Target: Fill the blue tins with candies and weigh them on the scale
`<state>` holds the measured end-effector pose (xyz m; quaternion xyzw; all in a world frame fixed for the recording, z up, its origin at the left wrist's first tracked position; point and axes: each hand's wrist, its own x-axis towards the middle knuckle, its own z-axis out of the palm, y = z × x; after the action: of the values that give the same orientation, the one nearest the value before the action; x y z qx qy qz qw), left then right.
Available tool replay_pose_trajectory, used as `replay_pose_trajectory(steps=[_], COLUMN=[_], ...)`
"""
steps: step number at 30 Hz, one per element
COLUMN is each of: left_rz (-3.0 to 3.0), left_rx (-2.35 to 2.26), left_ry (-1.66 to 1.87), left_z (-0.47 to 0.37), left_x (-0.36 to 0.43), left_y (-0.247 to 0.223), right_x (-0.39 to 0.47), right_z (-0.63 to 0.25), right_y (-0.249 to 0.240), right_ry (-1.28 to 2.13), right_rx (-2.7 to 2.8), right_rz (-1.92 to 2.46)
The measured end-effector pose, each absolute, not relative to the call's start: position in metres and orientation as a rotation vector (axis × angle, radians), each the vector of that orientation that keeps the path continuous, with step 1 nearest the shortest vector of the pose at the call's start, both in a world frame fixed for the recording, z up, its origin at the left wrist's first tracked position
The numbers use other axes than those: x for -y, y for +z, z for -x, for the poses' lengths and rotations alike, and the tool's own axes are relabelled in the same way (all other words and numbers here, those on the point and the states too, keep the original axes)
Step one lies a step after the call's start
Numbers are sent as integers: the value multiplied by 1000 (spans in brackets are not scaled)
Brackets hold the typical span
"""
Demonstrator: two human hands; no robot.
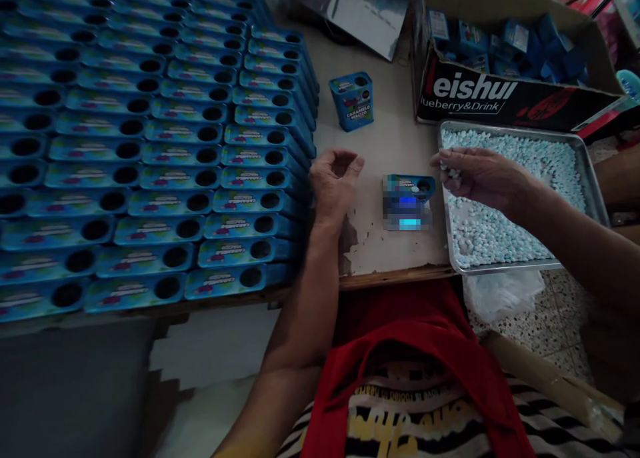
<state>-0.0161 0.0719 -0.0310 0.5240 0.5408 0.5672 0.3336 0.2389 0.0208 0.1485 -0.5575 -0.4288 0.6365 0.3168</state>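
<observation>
My right hand (470, 175) is pinched over the left rim of a metal tray (453, 245), with several small pale candies (451, 173) held in its fingertips. More white and light-blue candies fill the tray. My left hand (336, 185) rests at the edge of the stacked boxes, fingers curled inward with nothing visible in them. Between my hands a small blue candy box (410, 185) sits on the table, its top showing a round hole with pale candy at it; its front is blurred out. Another blue box (353, 105) stands upright farther back.
Rows of blue boxes (240, 198) with round holes on top cover the left side of the table (380, 258). A black carton (480, 98) at the back right holds more blue boxes. A clear plastic bag (503, 295) lies below the tray.
</observation>
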Motion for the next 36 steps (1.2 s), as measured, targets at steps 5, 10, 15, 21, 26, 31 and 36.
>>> replay_pose_trajectory(steps=[5, 10, 15, 21, 26, 31, 36], left_rz=[-1401, -1410, -1389, -1382, -1379, -1361, -1381], left_rx=[-1381, -1329, -1336, -1305, -1270, -1296, -1297], left_ry=[1484, 1445, 1422, 1438, 1444, 1433, 1434], left_z=[15, 14, 13, 14, 14, 14, 15], left_x=[-71, -68, -66, -66, -68, -70, -71], left_y=[-30, -25, -20, -22, -28, -30, -31], right_x=[-25, -21, -19, -13, -16, -23, -25], right_z=[-238, -241, -231, -223, -226, -226, -229], right_y=[156, 158, 151, 147, 147, 158, 165], right_ry=[1699, 1575, 1410, 1229, 1329, 1531, 1594], right_rx=[1152, 1407, 1671, 1772, 1564, 1400, 1330], right_rz=[1500, 1517, 1527, 1592, 1573, 1596, 1614])
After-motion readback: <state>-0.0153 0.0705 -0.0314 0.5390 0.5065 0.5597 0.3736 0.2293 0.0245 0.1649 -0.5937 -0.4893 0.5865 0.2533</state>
